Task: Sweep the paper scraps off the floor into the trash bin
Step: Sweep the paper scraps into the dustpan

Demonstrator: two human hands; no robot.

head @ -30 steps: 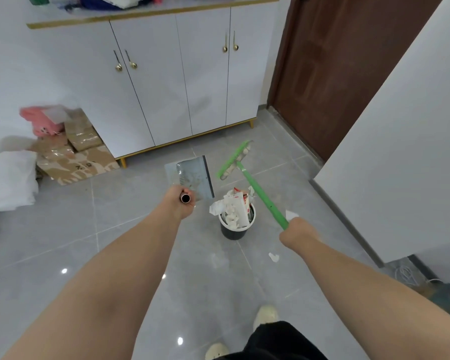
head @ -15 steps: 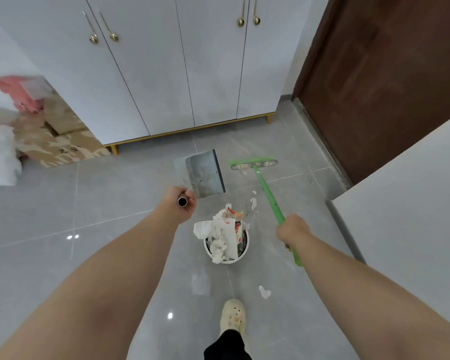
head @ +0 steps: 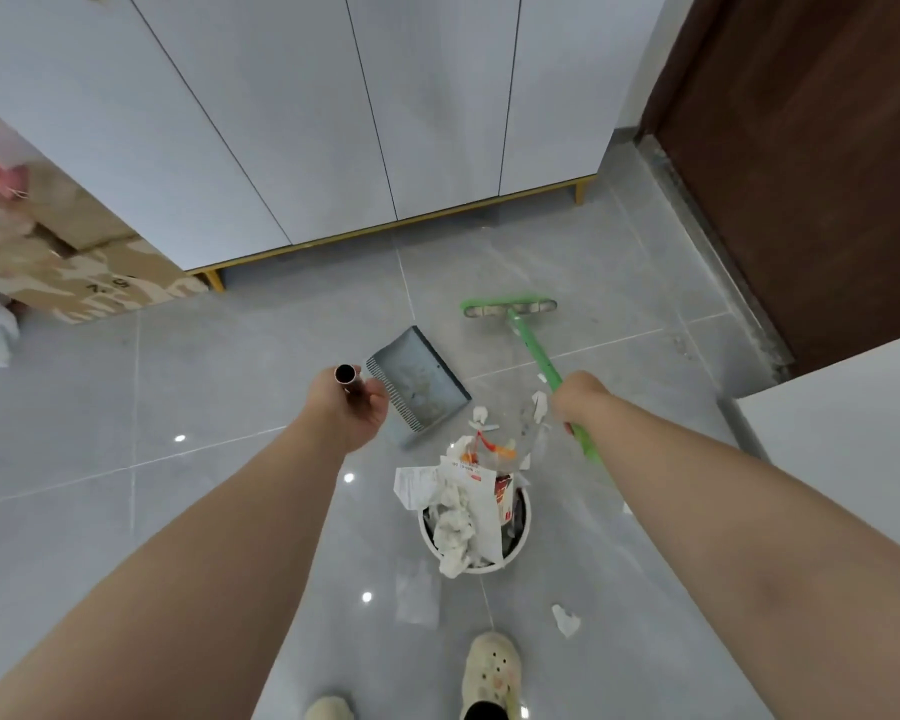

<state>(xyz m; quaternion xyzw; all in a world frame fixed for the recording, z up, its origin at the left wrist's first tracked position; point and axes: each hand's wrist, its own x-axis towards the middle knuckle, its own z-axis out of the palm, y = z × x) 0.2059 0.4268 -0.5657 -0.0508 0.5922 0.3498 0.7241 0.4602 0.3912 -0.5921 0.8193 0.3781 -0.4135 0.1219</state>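
The trash bin (head: 525,519) stands just ahead of the person's shoe (head: 491,672). Its mouth is heaped with crumpled paper that rises above the rim, so little room shows inside. Beyond it, the dustpan (head: 417,384) on the left and the broom (head: 533,345) on the right flank a narrow gap of floor (head: 484,350). The white cabinet (head: 333,122) closes the far side, and cardboard boxes (head: 74,262) crowd the far left corner. A brown door (head: 801,148) and a white wall (head: 853,459) hem in the right. Wide grey tiles lie free left of the bin. A paper scrap (head: 565,619) lies near its right, between bin and wall.
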